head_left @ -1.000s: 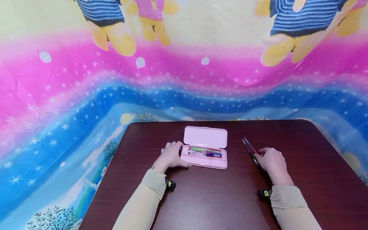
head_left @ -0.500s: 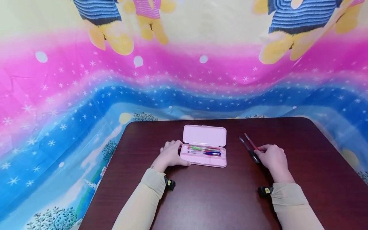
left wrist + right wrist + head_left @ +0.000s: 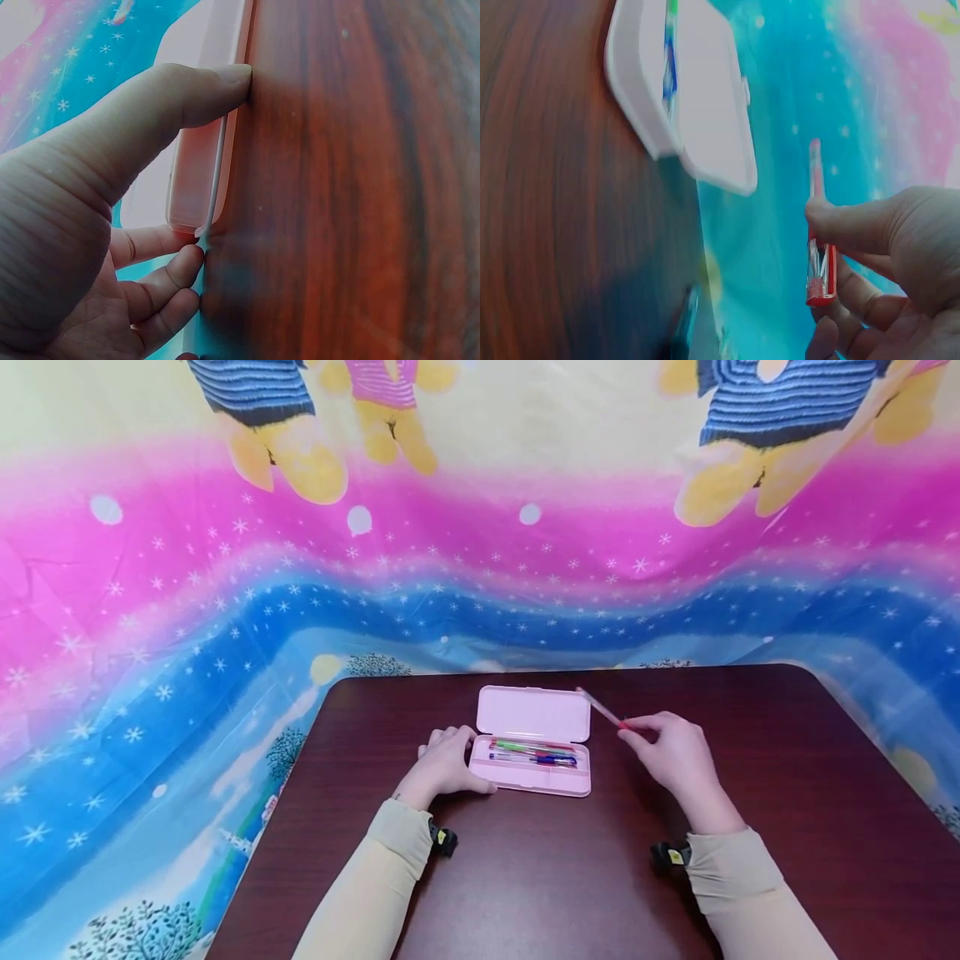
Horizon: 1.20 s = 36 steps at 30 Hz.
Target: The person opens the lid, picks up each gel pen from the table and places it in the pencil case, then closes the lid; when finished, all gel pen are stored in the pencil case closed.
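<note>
A pink pencil case (image 3: 536, 783) lies opened out on the table, its lid (image 3: 534, 713) tipped back. Inside are several pens, among them a green one (image 3: 513, 747) and a blue-capped one (image 3: 555, 762). My left hand (image 3: 442, 767) grips the case's left end, thumb (image 3: 214, 84) on the front rim and fingers round the corner. Between thumb and fingers my right hand (image 3: 675, 756) pinches a red pen (image 3: 603, 708), raised beside the lid's right edge and pointing away to the left. Below that hand, in the right wrist view, a dark pen (image 3: 684, 322) lies on the table; the head view hides it.
The dark brown table (image 3: 525, 877) has rounded far corners. Directly behind it hangs a printed curtain (image 3: 465, 560) with snowflakes and bears. A small black wrist camera (image 3: 444, 841) sits on the left wrist, another (image 3: 669, 857) on the right.
My right hand has lifted the red pen off the table and carried it left toward the case, leaving the black pen behind. My left hand stays at the case.
</note>
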Tool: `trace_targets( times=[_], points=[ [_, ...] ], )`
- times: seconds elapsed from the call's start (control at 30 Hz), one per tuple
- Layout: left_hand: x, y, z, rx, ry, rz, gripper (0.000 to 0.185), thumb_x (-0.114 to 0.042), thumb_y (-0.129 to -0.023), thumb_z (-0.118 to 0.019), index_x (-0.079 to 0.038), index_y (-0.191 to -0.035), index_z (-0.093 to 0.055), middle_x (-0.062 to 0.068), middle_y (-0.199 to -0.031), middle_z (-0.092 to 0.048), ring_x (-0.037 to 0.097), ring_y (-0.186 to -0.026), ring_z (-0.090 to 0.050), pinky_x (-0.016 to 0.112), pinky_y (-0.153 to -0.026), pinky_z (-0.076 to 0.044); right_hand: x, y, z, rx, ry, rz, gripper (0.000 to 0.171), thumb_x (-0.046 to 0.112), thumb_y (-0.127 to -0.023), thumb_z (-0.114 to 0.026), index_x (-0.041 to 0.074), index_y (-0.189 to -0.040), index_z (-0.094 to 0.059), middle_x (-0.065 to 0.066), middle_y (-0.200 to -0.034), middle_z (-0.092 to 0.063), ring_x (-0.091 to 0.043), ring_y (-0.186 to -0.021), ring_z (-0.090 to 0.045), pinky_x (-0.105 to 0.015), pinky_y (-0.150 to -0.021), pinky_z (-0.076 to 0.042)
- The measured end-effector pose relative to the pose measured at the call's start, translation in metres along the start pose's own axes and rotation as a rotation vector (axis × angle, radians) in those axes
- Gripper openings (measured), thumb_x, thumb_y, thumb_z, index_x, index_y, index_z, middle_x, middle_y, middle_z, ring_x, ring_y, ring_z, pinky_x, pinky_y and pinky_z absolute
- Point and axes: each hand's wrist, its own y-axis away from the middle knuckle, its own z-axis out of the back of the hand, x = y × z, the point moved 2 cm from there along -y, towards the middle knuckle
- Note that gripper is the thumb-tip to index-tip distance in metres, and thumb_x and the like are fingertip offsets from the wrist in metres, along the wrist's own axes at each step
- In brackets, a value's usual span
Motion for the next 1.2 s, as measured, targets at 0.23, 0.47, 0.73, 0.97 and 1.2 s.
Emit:
trace_targets(
  times=[0.23, 0.47, 0.73, 0.97, 1.2],
  points=[
    [0.003, -0.001, -0.001, -0.008, 0.002, -0.001, 0.091, -0.063, -0.065, -0.1, -0.021, -0.136, -0.061, 0.005, -0.132, -0.066, 0.03, -0.13, -0.051, 0.057, -0.105, -0.044, 0.037, -0.011, -0.036, 0.092, -0.022, 0.138, 0.018, 0.02, -0.097, -0.086, 0.013, -0.113, -0.088, -0.013, -0.108, -0.08, -0.034, -0.097, -0.072, -0.053, -0.089, -0.057],
    [0.003, 0.0, -0.001, -0.004, 0.007, 0.001, 0.09, -0.062, -0.065, -0.1, -0.022, -0.136, -0.062, 0.005, -0.131, -0.066, 0.03, -0.131, -0.051, 0.058, -0.105, -0.044, 0.06, -0.016, -0.075, 0.193, -0.012, 0.186, 0.012, 0.02, -0.094, -0.088, 0.016, -0.105, -0.089, -0.007, -0.103, -0.08, -0.029, -0.096, -0.074, -0.049, -0.089, -0.058],
    [0.003, -0.002, -0.003, 0.005, -0.004, 0.003, 0.092, -0.064, -0.065, -0.099, -0.022, -0.138, -0.061, 0.005, -0.135, -0.066, 0.03, -0.132, -0.05, 0.058, -0.106, -0.044, 0.065, -0.017, -0.095, 0.248, 0.018, 0.218, 0.005, 0.017, -0.094, -0.087, 0.018, -0.098, -0.089, -0.005, -0.097, -0.078, -0.029, -0.096, -0.073, -0.051, -0.092, -0.058],
    [0.001, -0.002, -0.001, 0.007, 0.001, 0.011, 0.093, -0.064, -0.066, -0.099, -0.022, -0.14, -0.06, 0.006, -0.137, -0.065, 0.031, -0.134, -0.049, 0.059, -0.109, -0.043, 0.063, -0.017, -0.098, 0.244, 0.029, 0.204, 0.007, 0.017, -0.094, -0.087, 0.018, -0.1, -0.089, -0.005, -0.097, -0.077, -0.029, -0.095, -0.073, -0.05, -0.092, -0.058],
    [0.0, -0.001, -0.002, 0.007, 0.003, 0.013, 0.093, -0.062, -0.066, -0.099, -0.021, -0.14, -0.06, 0.006, -0.137, -0.065, 0.031, -0.134, -0.049, 0.059, -0.109, -0.044, 0.06, -0.018, -0.099, 0.257, 0.032, 0.187, 0.007, 0.02, -0.094, -0.087, 0.019, -0.101, -0.089, -0.005, -0.099, -0.078, -0.029, -0.098, -0.073, -0.052, -0.093, -0.058]
  ],
)
